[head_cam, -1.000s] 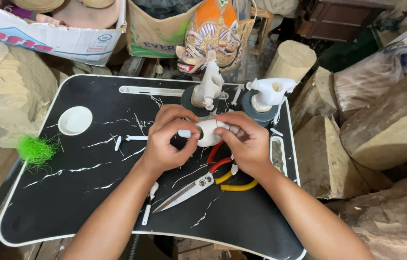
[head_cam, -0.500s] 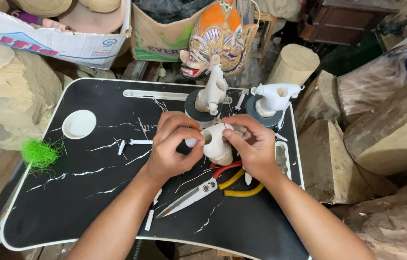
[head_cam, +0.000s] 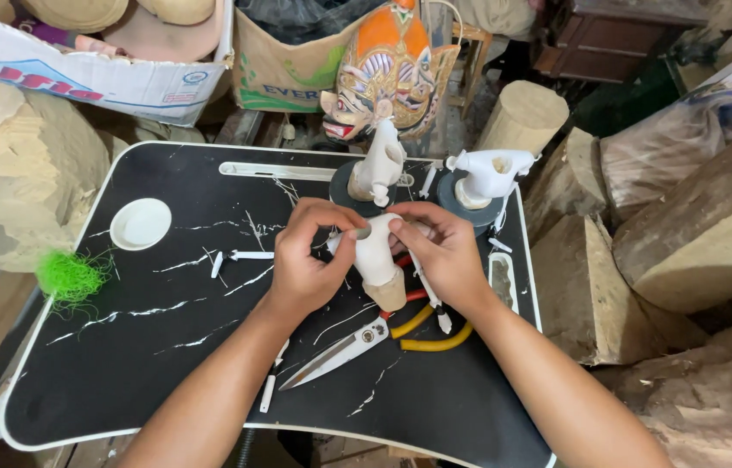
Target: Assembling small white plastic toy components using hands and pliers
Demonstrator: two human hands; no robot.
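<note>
White figure (head_cam: 379, 258) between both hands (head_cam: 310, 260)

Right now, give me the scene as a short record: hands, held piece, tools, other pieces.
left hand: grips white figure from the left
right hand: holds figure from the right, thin tool alongside
surface: black tray, white shavings
scissors: open, yellow handles, below hands
other figures: two white ones on round bases
dish: white, left
</note>
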